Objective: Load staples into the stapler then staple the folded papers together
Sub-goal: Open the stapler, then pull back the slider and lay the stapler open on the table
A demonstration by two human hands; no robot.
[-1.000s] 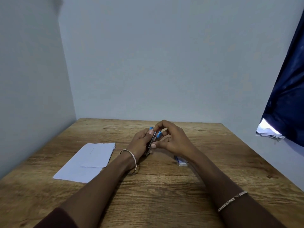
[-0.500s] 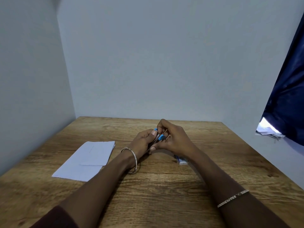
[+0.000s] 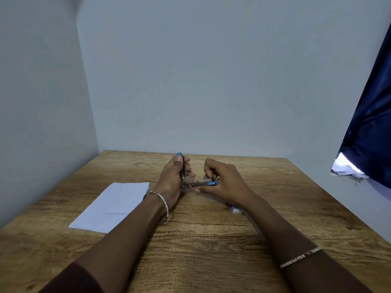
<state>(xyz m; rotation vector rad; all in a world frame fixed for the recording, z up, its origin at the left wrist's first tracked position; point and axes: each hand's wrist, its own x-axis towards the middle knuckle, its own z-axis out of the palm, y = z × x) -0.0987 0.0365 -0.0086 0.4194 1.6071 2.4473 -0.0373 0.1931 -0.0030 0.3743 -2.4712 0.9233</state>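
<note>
Near the middle of the frame we see both hands working over the wooden surface [image 3: 211,250], a little apart from each other but joined by the stapler [image 3: 191,182] they share. The stapler is hinged wide open. Our left hand [image 3: 172,178] is closed around one half of it, which stands nearly upright with a blue tip showing just above the thumb. Our right hand [image 3: 226,182] pinches the other half, a metal rail with a blue end cap that lies almost level and points toward the right of the frame. The two halves meet at the hinge, low between the hands. Whether any staples sit in the rail is too small for us to tell.

The folded papers [image 3: 112,205] lie flat on the surface at lower left of the hands, close beside the left wrist, untouched. A small white and blue box [image 3: 234,209] peeks out from behind the right forearm, resting on the surface; most of it is hidden. Each wrist carries a thin bracelet. Pale walls close in behind and to the left, and a dark blue cloth [image 3: 372,115] hangs at the right edge of the frame.
</note>
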